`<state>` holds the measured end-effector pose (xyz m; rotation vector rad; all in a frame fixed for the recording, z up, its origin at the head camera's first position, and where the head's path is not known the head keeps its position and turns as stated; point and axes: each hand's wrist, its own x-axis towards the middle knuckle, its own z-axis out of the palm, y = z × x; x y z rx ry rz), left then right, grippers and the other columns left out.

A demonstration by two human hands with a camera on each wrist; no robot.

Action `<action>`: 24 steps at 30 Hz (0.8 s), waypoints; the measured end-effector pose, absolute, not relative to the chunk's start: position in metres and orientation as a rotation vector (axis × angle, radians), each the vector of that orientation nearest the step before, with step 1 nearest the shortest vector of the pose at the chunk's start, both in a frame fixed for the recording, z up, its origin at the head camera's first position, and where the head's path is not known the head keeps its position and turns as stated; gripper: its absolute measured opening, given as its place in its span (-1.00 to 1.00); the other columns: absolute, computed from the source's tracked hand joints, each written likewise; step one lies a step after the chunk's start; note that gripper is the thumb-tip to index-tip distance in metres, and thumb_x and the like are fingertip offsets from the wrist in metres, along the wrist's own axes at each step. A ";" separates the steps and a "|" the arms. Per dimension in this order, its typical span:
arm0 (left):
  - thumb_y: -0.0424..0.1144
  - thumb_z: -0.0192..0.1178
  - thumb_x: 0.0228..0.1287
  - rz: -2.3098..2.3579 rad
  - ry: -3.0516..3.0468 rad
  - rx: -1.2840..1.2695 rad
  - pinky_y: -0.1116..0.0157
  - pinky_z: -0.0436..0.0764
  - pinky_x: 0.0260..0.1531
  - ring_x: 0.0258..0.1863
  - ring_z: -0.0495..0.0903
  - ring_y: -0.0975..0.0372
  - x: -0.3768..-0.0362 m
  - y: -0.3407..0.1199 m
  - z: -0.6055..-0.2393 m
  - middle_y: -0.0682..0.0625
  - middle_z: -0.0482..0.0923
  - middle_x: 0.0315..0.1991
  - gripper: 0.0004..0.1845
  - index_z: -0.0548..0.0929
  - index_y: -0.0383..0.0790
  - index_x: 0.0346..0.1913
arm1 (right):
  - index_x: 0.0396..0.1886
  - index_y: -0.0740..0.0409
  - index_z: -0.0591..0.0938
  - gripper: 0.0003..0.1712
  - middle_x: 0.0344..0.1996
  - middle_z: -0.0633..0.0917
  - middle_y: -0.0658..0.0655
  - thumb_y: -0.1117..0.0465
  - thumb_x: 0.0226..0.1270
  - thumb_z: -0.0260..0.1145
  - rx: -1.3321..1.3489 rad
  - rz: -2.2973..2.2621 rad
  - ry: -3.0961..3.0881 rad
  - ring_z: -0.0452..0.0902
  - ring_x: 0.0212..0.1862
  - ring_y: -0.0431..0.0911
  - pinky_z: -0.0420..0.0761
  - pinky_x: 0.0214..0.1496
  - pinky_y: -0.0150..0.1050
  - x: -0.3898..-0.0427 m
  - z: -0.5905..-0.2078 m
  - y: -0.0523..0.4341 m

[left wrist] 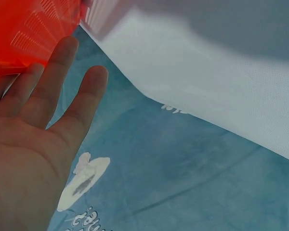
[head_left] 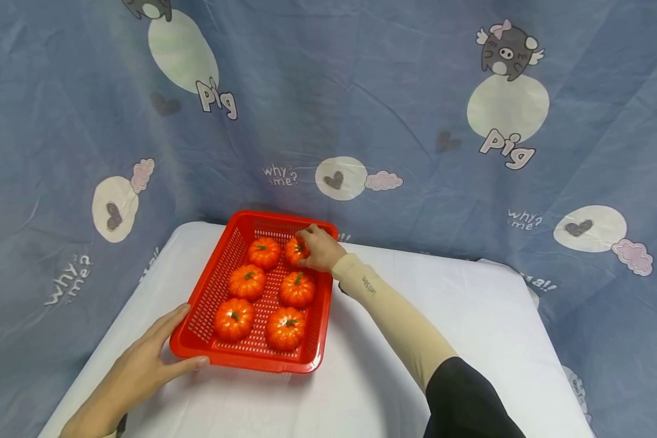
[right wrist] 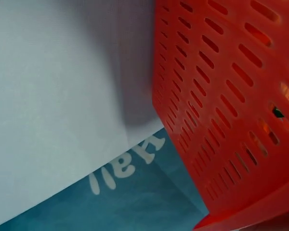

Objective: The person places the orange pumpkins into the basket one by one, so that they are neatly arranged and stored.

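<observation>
Six pumpkins (head_left: pixel 249 281) in basket (head_left: pixel 197 304) | right hand (head_left: pixel 322 248) pinches the 1 o'clock pumpkin (head_left: pixel 294 250) | left hand (head_left: pixel 139 365) flat, fingers straight, against basket's 7 o'clock corner | table (head_left: pixel 471 316)

a makeshift recording setup: cartoon pig bedsheet backdrop (head_left: pixel 416 121) behind a white-covered table (head_left: pixel 443 340).

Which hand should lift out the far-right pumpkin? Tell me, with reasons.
Right. The right hand already has its fingers curled on the far-right pumpkin inside the red basket, while the left hand lies flat against the basket's near corner.
</observation>
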<state>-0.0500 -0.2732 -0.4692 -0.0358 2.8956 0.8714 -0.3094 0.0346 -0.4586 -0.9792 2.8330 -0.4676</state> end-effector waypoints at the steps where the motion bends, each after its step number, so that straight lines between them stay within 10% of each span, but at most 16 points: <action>1: 0.53 0.34 -0.08 0.875 2.897 -0.033 -0.48 0.26 0.16 0.42 0.21 -0.30 -0.050 -0.273 -0.470 -0.27 0.12 0.55 0.32 -0.01 -0.01 0.65 | 0.39 0.18 0.48 -0.19 0.23 0.48 0.24 0.05 0.19 0.58 -0.986 -0.444 2.834 0.47 0.25 0.06 0.45 0.37 -0.17 -0.309 -0.460 0.034; 24: 0.54 0.34 -0.09 0.892 2.889 -0.045 -0.47 0.28 0.17 0.42 0.21 -0.27 -0.049 -0.273 -0.469 -0.27 0.14 0.54 0.33 0.00 -0.03 0.65 | 0.44 0.09 0.48 -0.17 0.30 0.54 0.24 -0.11 0.24 0.51 -1.004 -0.124 2.826 0.45 0.33 0.10 0.42 0.42 -0.13 -0.307 -0.464 0.030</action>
